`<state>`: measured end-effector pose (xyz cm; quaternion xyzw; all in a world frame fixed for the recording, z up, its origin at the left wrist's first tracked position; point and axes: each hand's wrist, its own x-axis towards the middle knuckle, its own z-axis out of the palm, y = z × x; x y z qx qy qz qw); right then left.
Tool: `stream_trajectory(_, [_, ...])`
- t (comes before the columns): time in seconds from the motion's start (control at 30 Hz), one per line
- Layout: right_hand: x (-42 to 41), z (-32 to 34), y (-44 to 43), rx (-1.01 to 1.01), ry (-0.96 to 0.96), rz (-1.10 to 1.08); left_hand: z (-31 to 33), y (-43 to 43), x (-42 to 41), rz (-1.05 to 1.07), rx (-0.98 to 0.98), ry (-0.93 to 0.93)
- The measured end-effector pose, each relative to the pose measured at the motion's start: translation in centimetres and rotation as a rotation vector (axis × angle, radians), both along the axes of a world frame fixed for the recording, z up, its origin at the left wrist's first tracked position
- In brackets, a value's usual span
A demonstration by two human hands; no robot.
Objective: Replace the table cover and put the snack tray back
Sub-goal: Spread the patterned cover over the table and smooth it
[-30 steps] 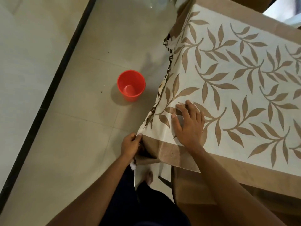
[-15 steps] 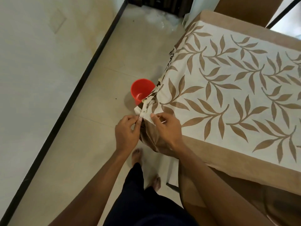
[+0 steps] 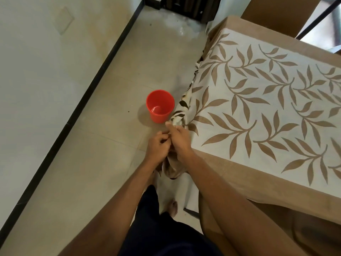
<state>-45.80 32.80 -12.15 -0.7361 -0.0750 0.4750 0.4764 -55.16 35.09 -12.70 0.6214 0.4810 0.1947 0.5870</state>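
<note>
A white table cover with brown leaf print and a tan border lies spread over the table on the right. At its near-left corner the cloth is bunched and hangs down. My left hand grips the bunched corner from the left with curled fingers. My right hand pinches the same corner from the table side, thumb and forefinger raised at the fold. A dark-patterned edge of cloth shows along the table's left side. No snack tray is in view.
A red plastic cup stands upright on the tiled floor just left of the table corner. A white wall with black skirting runs along the left. My bare feet stand below the corner. Dark furniture stands at the far end.
My right hand left the tabletop and joined the left at the cover's corner. Both hands gathered the corner cloth and drew it down into a tighter bunch.
</note>
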Motion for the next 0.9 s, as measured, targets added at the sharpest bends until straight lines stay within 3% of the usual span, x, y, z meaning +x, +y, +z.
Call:
stream_trajectory(0.07, [0.3, -0.9, 0.4, -0.039, 0.103, -0.07, -0.4, -0.1, 0.7, 0.02, -0.027, 0.003])
stream_trajectory(0.2, [0.9, -2.0, 0.8, -0.188, -0.061, 0.023, -1.8, -0.2, 0.6, 0.125, -0.106, 0.009])
stream_trajectory(0.4, [2.1, -1.5, 2.3, -0.417, -0.141, 0.31, -2.1, -0.3, 0.4, 0.193, -0.232, -0.086])
stream_trajectory(0.57, [2.4, -1.2, 2.2, -0.362, -0.296, 0.453, -2.9, 0.6, -0.1, 0.34, -0.403, -0.16])
stream_trajectory(0.73, [2.2, 0.3, 0.4, -0.037, 0.137, 0.073, -3.7, 2.8, 0.2, 0.195, -0.438, -0.086])
stream_trajectory(0.9, [2.9, 1.2, -0.4, 0.084, 0.344, -0.195, -3.0, 4.0, 0.3, -0.009, -0.338, -0.053])
